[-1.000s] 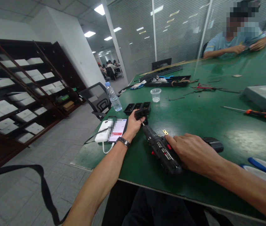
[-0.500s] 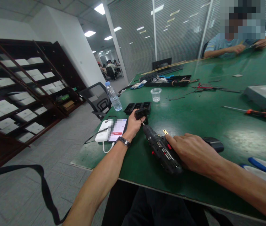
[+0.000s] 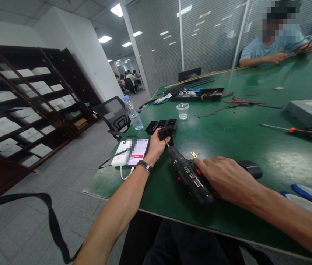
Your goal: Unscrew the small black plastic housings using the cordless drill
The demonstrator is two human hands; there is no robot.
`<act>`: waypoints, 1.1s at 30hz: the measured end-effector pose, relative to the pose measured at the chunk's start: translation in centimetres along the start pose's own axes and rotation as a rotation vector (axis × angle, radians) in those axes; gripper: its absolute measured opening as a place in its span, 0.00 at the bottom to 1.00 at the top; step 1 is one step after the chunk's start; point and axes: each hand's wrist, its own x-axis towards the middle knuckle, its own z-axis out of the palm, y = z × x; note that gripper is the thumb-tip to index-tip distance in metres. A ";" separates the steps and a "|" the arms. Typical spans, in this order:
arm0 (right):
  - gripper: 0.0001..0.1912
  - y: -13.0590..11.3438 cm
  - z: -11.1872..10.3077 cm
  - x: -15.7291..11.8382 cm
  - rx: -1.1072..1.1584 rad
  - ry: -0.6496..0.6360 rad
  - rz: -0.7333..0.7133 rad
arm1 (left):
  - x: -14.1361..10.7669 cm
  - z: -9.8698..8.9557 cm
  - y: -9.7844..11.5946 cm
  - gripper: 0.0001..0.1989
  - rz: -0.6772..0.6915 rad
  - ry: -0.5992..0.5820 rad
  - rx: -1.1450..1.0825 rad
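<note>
My left hand (image 3: 157,144) grips a small black plastic part (image 3: 165,133) just in front of a black compartment tray (image 3: 161,125). A black cordless drill (image 3: 190,176) lies on its side, its handle wrapped by my right hand (image 3: 222,175). The drill's bit points at the black part and seems to meet it near my left fingertips; the exact contact point is too small to make out. Close to my right thumb, a small brass plate with holes (image 3: 193,154) rests on the table. The black base of the drill (image 3: 251,169) shows beyond my right hand.
On the green table (image 3: 235,136) stand a water bottle (image 3: 133,114) and a clear plastic cup (image 3: 182,111). A phone (image 3: 139,154) and white power bank (image 3: 120,152) lie left. To the right are an orange-handled screwdriver (image 3: 307,133) and a grey box (image 3: 310,112). A person sits across.
My hands, the drill and the black part stay practically still. Across the table, the other person's head and raised hand have shifted slightly.
</note>
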 end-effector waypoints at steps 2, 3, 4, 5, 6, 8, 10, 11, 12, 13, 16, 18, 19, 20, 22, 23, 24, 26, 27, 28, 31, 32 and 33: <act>0.21 0.0 0.0 0.0 0.003 0.000 -0.004 | 0.0 0.0 -0.1 0.19 0.001 0.000 0.000; 0.21 0.0 0.0 0.0 0.004 -0.001 -0.006 | 0.1 0.0 -0.2 0.19 0.001 0.000 -0.001; 0.21 0.0 0.1 0.0 0.005 0.000 -0.008 | 0.1 0.0 -0.2 0.19 0.000 -0.001 0.000; 0.22 0.0 0.1 0.0 0.005 0.001 -0.009 | 0.1 -0.1 -0.3 0.18 -0.001 -0.001 0.000; 0.22 0.1 0.2 0.0 0.005 0.003 -0.010 | 0.1 -0.1 -0.3 0.18 -0.002 -0.001 0.001; 0.22 0.1 0.2 0.0 0.005 0.007 -0.010 | 0.1 -0.1 -0.3 0.18 -0.003 -0.001 0.002; 0.23 0.1 0.2 0.0 0.004 0.011 -0.011 | 0.1 -0.1 -0.2 0.19 -0.004 -0.002 -0.002; 0.23 0.1 0.2 0.0 0.004 0.012 -0.011 | 0.1 -0.1 -0.2 0.19 -0.004 -0.003 -0.004; 0.23 0.1 0.2 -0.1 0.004 0.013 -0.010 | 0.1 -0.1 -0.2 0.19 -0.003 -0.003 -0.006; 0.22 0.1 0.2 -0.1 0.004 0.014 -0.011 | 0.1 -0.1 -0.2 0.19 -0.003 -0.004 -0.008; 0.23 0.1 0.2 -0.1 0.003 0.018 -0.012 | 0.1 0.0 -0.2 0.18 -0.005 -0.004 -0.006; 0.23 0.1 0.3 -0.1 0.001 0.021 -0.012 | 0.0 0.0 -0.1 0.19 -0.011 -0.001 -0.003; 0.23 0.1 0.3 -0.1 0.001 0.022 -0.013 | 0.0 0.0 -0.1 0.19 -0.012 -0.001 -0.002; 0.23 0.1 0.3 -0.1 0.000 0.024 -0.013 | 0.0 0.0 -0.1 0.19 -0.012 0.000 -0.001; 0.23 0.1 0.4 -0.1 -0.001 0.026 -0.015 | 0.0 0.0 0.0 0.19 -0.010 0.000 0.002; 0.22 0.1 0.4 -0.1 -0.002 0.028 -0.015 | 0.0 0.0 0.1 0.18 -0.010 0.000 0.005; 0.22 0.1 0.4 -0.1 -0.003 0.031 -0.014 | -0.1 0.0 0.1 0.18 -0.011 -0.001 0.007; 0.24 0.1 0.4 -0.1 -0.003 0.035 -0.014 | -0.1 0.0 0.1 0.18 -0.011 -0.002 0.006; 0.24 0.2 0.4 -0.1 -0.004 0.038 -0.015 | -0.1 0.1 0.2 0.18 -0.010 -0.002 0.004; 0.24 0.2 0.3 -0.1 -0.004 0.040 -0.016 | -0.1 0.1 0.2 0.18 -0.010 -0.001 0.001; 0.22 0.3 0.3 -0.1 -0.005 0.040 -0.021 | -0.2 0.1 0.3 0.18 -0.016 0.005 0.002; 0.22 0.3 0.3 -0.1 -0.005 0.039 -0.022 | -0.2 0.1 0.3 0.18 -0.019 0.007 0.004; 0.22 0.3 0.3 -0.2 -0.006 0.039 -0.023 | -0.2 0.1 0.3 0.18 -0.021 0.009 0.007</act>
